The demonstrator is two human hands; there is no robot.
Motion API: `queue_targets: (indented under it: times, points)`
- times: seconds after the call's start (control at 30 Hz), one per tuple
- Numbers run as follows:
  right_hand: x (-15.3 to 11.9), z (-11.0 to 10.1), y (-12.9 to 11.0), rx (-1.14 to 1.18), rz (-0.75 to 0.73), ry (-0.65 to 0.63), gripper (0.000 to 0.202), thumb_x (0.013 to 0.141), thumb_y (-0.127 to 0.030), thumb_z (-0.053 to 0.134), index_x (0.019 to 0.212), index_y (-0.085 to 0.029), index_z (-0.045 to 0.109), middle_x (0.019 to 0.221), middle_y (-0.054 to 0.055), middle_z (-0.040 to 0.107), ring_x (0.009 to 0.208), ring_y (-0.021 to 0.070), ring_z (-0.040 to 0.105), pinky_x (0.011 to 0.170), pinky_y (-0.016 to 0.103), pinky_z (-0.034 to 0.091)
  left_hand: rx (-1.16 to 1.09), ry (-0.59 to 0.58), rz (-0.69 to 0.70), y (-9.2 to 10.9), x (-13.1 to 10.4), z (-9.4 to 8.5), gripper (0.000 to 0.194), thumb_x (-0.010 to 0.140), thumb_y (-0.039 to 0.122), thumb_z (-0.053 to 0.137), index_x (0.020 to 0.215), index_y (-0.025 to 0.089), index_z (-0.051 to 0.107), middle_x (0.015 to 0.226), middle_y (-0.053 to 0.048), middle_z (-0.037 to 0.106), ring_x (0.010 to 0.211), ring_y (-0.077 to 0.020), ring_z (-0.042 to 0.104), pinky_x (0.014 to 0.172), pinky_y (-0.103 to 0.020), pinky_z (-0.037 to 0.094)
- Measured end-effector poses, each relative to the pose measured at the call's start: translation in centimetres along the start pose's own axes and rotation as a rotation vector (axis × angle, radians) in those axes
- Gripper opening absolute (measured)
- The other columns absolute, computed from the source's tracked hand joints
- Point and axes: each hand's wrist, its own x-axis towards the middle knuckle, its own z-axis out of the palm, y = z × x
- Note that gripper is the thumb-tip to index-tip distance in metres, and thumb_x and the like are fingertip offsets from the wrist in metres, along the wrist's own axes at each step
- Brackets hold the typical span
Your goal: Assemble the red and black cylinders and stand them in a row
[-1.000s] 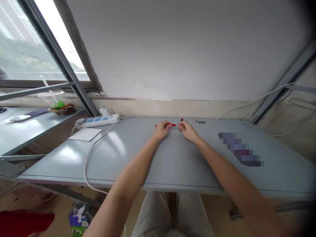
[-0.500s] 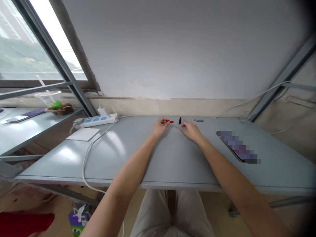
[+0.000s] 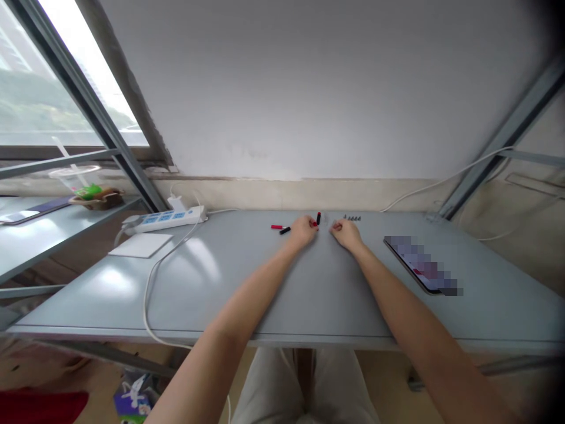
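On the grey table (image 3: pixel 326 294), a thin red piece (image 3: pixel 278 227) and a black piece (image 3: pixel 285 230) lie left of my left hand (image 3: pixel 303 231). My left hand is closed, with a bit of red at its fingertips; the small item there is mostly hidden. Just beyond those fingertips is a black piece with a red end (image 3: pixel 318 218). To the right, my right hand (image 3: pixel 346 233) has its fingers pinched together; whatever they hold is too small to name. Several small dark pieces (image 3: pixel 354 218) sit in a row behind my right hand.
A phone (image 3: pixel 419 266) lies at the right. At the left are a power strip (image 3: pixel 170 219), a white square (image 3: pixel 141 245) and a white cable (image 3: pixel 148 294) running over the front edge. A side table holds a plastic cup (image 3: pixel 75 175).
The red piece that was in my left hand now lies on the table to the left, beside a black piece. My left hand has moved right, closer to the black piece with the red end.
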Motion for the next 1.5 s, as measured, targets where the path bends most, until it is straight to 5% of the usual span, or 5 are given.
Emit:
queue_targets:
  times: [0.4, 0.87, 1.1, 1.27, 1.5]
  points:
    - [0.4, 1.4, -0.1, 0.071, -0.031, 0.003, 0.011, 0.076, -0.028, 0.059, 0.076, -0.018, 0.063, 0.074, 0.005, 0.066, 0.069, 0.0161, 0.06, 0.064, 0.026, 0.044, 0.187, -0.001, -0.06, -0.3, 1.5, 2.1, 0.014, 0.076, 0.025, 0.056, 0.083, 0.015, 0.064, 0.091, -0.013, 0.068, 0.091, -0.0266, 0.061, 0.082, -0.039, 0.044]
    - [0.2, 1.4, -0.4, 0.05, -0.016, -0.002, 0.011, 0.074, -0.027, 0.061, 0.078, -0.018, 0.067, 0.075, 0.005, 0.068, 0.069, 0.0155, 0.061, 0.064, 0.025, 0.043, 0.224, 0.058, -0.064, -0.2, 1.2, 2.5, 0.021, 0.074, 0.036, 0.061, 0.082, 0.016, 0.065, 0.091, -0.013, 0.067, 0.095, -0.0265, 0.059, 0.083, -0.038, 0.042]
    - [0.2, 1.5, -0.4, 0.042, -0.012, -0.002, 0.015, 0.075, -0.029, 0.06, 0.081, -0.019, 0.069, 0.08, 0.006, 0.069, 0.074, 0.0178, 0.062, 0.066, 0.026, 0.044, 0.323, 0.133, 0.026, -1.0, -0.6, -0.9, 0.018, 0.077, 0.023, 0.056, 0.093, 0.017, 0.062, 0.102, -0.013, 0.063, 0.102, -0.0271, 0.054, 0.086, -0.039, 0.04]
    - [0.2, 1.5, -0.5, 0.033, 0.001, 0.0, 0.016, 0.075, -0.028, 0.061, 0.083, -0.018, 0.069, 0.083, 0.008, 0.069, 0.078, 0.0194, 0.062, 0.07, 0.028, 0.044, 0.407, 0.221, -0.03, -2.7, -2.6, -3.9, 0.018, 0.081, 0.025, 0.051, 0.096, 0.018, 0.058, 0.106, -0.013, 0.059, 0.106, -0.0284, 0.049, 0.088, -0.043, 0.037]
    - [-0.2, 1.0, -0.4, -0.087, -0.003, -0.011, 0.021, 0.076, -0.032, 0.06, 0.087, -0.017, 0.068, 0.086, 0.01, 0.068, 0.083, 0.0225, 0.062, 0.072, 0.031, 0.044, 0.494, 0.156, -0.144, -3.7, -3.6, -5.4, 0.018, 0.08, 0.028, 0.053, 0.092, 0.016, 0.058, 0.105, -0.016, 0.058, 0.105, -0.0309, 0.048, 0.086, -0.044, 0.037]
